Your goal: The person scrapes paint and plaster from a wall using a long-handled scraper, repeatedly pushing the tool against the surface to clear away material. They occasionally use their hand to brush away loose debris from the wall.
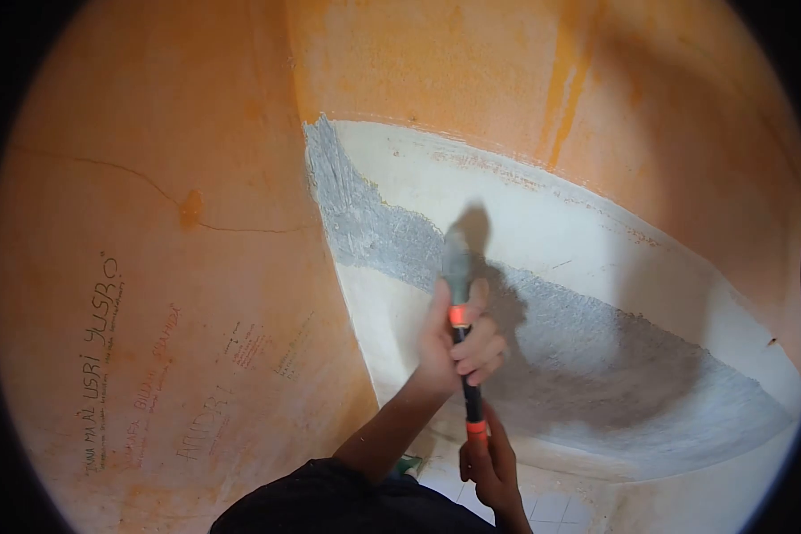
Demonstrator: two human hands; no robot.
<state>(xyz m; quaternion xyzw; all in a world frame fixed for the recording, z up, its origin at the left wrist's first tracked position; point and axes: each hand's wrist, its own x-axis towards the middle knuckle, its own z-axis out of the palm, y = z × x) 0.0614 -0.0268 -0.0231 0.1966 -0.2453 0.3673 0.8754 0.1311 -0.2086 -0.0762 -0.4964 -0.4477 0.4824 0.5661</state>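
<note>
Gripping a hand tool (457,258) with both hands, we hold it upright in front of the curved wall section. Our left hand (479,347) is wrapped around the upper handle, close to the grey head; our right hand (491,467) grasps the lower end at an orange band. The handle is black, with a second orange band at the upper grip. The head is blurred and overlaps the boundary between the rough grey band (587,334) and the white area (409,165) above it; we cannot tell whether it touches the surface. Orange wall (472,62) borders the white area above. To the left, the adjoining wall (151,205) carries a crack and handwriting (102,356). White floor tiles (552,509) show below.
</note>
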